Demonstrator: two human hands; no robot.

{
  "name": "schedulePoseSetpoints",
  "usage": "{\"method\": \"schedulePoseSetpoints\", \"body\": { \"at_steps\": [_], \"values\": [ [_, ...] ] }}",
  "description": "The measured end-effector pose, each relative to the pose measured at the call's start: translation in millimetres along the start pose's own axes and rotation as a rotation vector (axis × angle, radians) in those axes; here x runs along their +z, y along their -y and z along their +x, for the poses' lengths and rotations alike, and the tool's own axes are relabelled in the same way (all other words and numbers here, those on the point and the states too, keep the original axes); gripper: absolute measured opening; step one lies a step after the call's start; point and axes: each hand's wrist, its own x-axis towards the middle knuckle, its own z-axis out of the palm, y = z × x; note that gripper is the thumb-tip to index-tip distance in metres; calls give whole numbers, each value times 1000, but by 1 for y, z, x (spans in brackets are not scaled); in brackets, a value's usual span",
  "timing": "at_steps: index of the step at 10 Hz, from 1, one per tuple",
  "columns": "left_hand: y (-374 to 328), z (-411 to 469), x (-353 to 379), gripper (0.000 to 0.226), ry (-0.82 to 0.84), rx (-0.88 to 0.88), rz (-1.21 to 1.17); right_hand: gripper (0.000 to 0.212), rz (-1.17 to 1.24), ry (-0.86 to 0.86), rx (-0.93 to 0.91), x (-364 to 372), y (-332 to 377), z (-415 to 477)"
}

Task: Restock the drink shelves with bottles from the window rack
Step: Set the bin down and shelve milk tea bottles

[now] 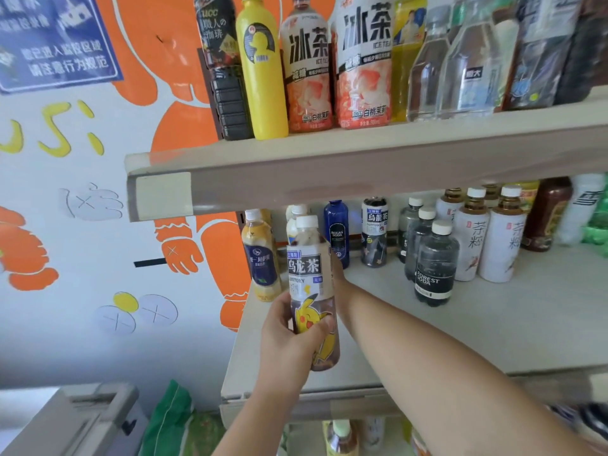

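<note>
Blue sign point(56, 41) — orange mural point(179, 126).

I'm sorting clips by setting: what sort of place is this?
Probably a small shop: the upper shelf and lower shelf carry rows of bottled drinks, a blue notice hangs on the wall, and the left hand holds an oolong tea bottle.

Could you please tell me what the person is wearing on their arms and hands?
Both forearms are bare in view: no sleeves, gloves, watch or bracelet. The left hand shows no rings; the right hand is mostly hidden, so I cannot tell there.
</note>
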Motion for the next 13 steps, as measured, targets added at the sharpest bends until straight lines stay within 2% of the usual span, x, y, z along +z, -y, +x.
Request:
{"method": "schedulePoseSetpoints", "body": {
  "at_steps": [1, 2, 3, 4, 6, 9, 11, 12, 13],
  "values": [
    [-4, 0, 16, 48, 10, 33, 0, 29, -56, -35, -43, -35, 6, -52],
    [-9, 7, 42, 35, 41, 36, -5, 30, -105, -39, 29, -67, -9, -68],
    [-7, 22, 69, 32, 66, 32, 55, 11, -234, -134, 73, -105, -39, -69],
    [-2, 44, 96, 36, 68, 67, 97, 4, -181, -193, 9, -131, -43, -74],
    [27, 96, 139, 35, 36, 17, 182, 11, -152, -307, -96, -141, -35, -78],
    [62, 147, 173, 55, 20, -26, 287, 29, -111, -216, -190, -146, -52, -53],
    [67, 145, 178, 69, 31, -65, 280, 28, -91, -237, -129, -153, -57, -55],
    [60, 138, 174, 84, 62, -138, 267, 27, -88, -226, -131, -159, -52, -64],
    [45, 114, 168, 83, 21, -191, 272, 25, -35, -223, -133, -168, -47, -83]
  ]
}}
